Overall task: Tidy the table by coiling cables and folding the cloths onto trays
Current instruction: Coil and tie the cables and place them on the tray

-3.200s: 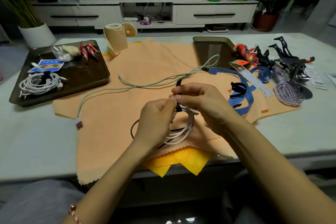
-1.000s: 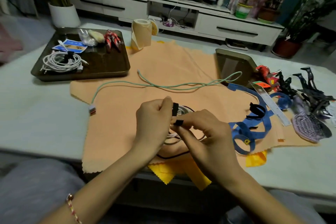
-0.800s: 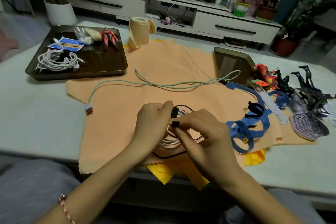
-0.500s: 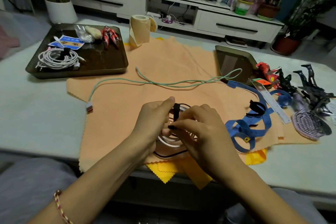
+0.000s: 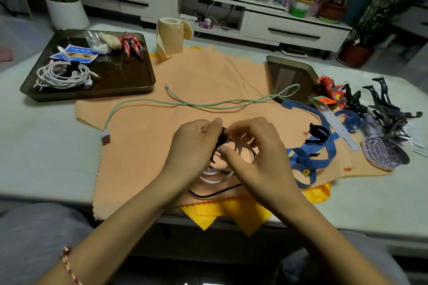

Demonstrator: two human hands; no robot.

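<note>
While both hands meet over the near middle of the orange cloth (image 5: 143,146), the left hand (image 5: 194,143) grips the white cable coil (image 5: 212,179), loops hanging below its fingers. Right hand (image 5: 257,152) pinches the black strap (image 5: 221,140) at the coil's top; fingers blurred. Green cable (image 5: 208,104) lies loose across the cloth's far half. Dark tray (image 5: 129,76) off the cloth's far-left corner holds a tied white bundle (image 5: 62,74).
</note>
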